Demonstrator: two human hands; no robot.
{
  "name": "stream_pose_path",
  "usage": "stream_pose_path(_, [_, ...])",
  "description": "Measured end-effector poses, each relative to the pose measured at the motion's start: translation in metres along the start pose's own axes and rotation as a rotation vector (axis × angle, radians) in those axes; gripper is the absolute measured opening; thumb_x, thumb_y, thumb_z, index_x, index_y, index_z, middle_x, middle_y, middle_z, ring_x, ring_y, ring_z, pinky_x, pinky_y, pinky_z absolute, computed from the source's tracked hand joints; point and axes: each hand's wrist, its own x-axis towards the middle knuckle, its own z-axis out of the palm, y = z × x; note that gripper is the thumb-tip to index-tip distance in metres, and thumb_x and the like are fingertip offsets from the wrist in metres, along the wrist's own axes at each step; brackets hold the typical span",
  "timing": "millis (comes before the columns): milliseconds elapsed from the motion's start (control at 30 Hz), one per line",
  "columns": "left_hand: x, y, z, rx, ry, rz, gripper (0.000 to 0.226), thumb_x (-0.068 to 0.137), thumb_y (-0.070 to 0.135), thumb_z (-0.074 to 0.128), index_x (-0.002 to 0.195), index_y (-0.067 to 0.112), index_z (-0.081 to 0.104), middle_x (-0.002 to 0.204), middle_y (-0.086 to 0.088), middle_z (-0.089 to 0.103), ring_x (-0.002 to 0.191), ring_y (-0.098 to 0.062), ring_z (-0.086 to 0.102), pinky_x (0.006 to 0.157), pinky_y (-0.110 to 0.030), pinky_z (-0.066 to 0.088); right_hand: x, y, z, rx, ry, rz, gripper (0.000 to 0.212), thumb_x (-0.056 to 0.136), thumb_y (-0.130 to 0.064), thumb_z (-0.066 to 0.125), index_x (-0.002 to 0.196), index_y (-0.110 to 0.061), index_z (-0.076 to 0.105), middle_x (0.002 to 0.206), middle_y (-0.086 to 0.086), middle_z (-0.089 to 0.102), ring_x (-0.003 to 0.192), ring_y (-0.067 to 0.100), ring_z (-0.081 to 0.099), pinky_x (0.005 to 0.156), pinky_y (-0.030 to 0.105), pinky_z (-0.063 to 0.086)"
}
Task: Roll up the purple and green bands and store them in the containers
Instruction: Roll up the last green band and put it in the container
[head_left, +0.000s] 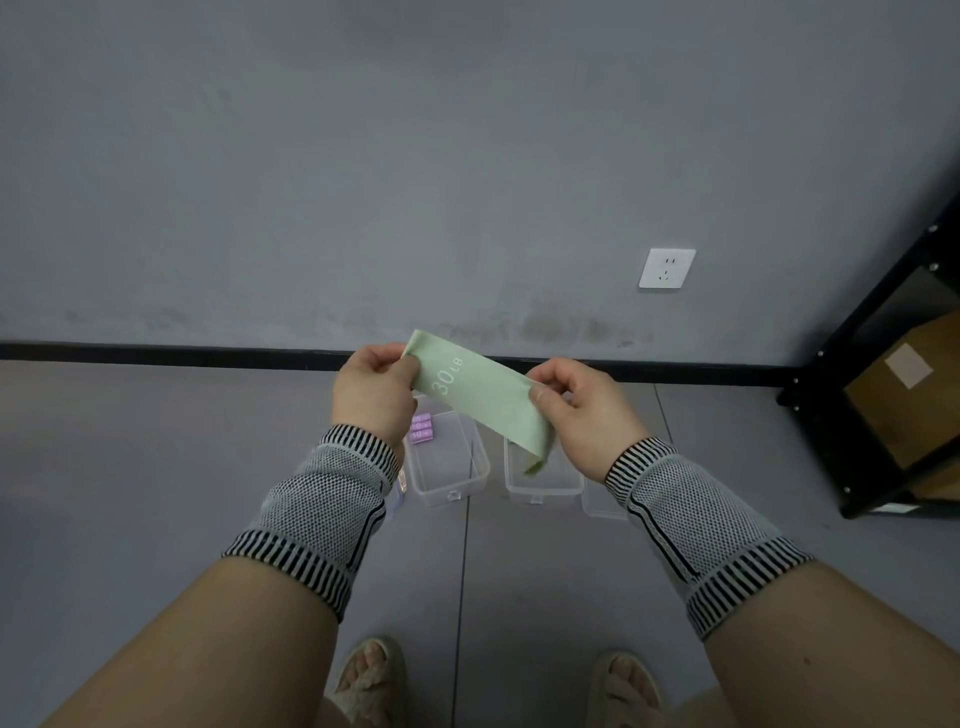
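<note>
A pale green band (480, 402) marked "30 LB" is stretched flat in the air between my hands, above the floor. My left hand (371, 389) pinches its upper left end. My right hand (579, 413) grips its lower right end, where the band curls under. Below on the floor stand two clear plastic containers. The left container (470, 480) holds rolled purple bands (421, 428) in its far left corner. The right container (543, 491) is partly hidden by the band and my right hand; something green shows inside it.
A clear lid (602, 506) lies right of the right container. A black metal shelf (883, 395) with a cardboard box stands at the right. A grey wall with a white socket (667, 268) and black skirting is ahead. My feet in sandals are at the bottom.
</note>
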Motion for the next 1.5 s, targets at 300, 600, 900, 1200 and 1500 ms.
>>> stream_pose_path(300, [-0.009, 0.002, 0.006, 0.089, -0.095, 0.107, 0.009, 0.088, 0.009, 0.059, 0.082, 0.016, 0.060, 0.074, -0.002, 0.059, 0.060, -0.011, 0.054, 0.047, -0.019, 0.045, -0.007, 0.001, 0.002, -0.082, -0.149, 0.058, 0.040, 0.079, -0.047, 0.068, 0.113, -0.031, 0.056, 0.084, -0.011, 0.055, 0.083, 0.011, 0.056, 0.080, 0.031, 0.048])
stream_pose_path(600, [-0.021, -0.001, 0.011, 0.342, -0.356, 0.324, 0.010, 0.081, 0.010, 0.070, 0.076, 0.019, 0.067, 0.079, -0.018, 0.067, 0.069, -0.020, 0.055, 0.068, -0.035, 0.049, -0.005, -0.013, 0.007, 0.120, -0.020, -0.101, 0.015, 0.086, -0.021, 0.065, 0.101, -0.022, 0.066, 0.094, -0.002, 0.069, 0.092, 0.013, 0.064, 0.089, 0.040, 0.051])
stream_pose_path(900, [-0.020, -0.007, 0.016, 0.358, -0.451, 0.214, 0.017, 0.095, 0.018, 0.050, 0.105, 0.009, 0.062, 0.094, -0.008, 0.068, 0.086, -0.023, 0.064, 0.085, -0.041, 0.051, -0.002, -0.020, 0.006, 0.426, 0.124, -0.033, 0.023, 0.088, -0.004, 0.061, 0.072, -0.020, 0.061, 0.065, 0.000, 0.063, 0.056, 0.003, 0.060, 0.060, 0.018, 0.051])
stream_pose_path(1200, [-0.026, -0.010, 0.020, 0.615, -0.547, 0.337, 0.021, 0.095, 0.021, 0.048, 0.075, 0.021, 0.054, 0.066, 0.007, 0.052, 0.063, -0.008, 0.047, 0.066, -0.028, 0.041, -0.001, -0.016, 0.003, 0.316, 0.139, 0.068, 0.018, 0.085, -0.014, 0.066, 0.070, -0.024, 0.063, 0.066, -0.006, 0.062, 0.061, 0.005, 0.056, 0.066, 0.024, 0.049])
stream_pose_path(1500, [-0.016, -0.013, 0.007, 0.866, -0.616, 0.300, 0.035, 0.098, 0.032, 0.042, 0.065, 0.022, 0.047, 0.060, 0.008, 0.044, 0.057, -0.007, 0.040, 0.053, -0.020, 0.030, 0.009, 0.006, -0.019, 0.238, 0.609, 0.320, 0.009, 0.085, -0.022, 0.064, 0.076, -0.021, 0.065, 0.066, -0.011, 0.061, 0.067, 0.013, 0.061, 0.072, 0.031, 0.055])
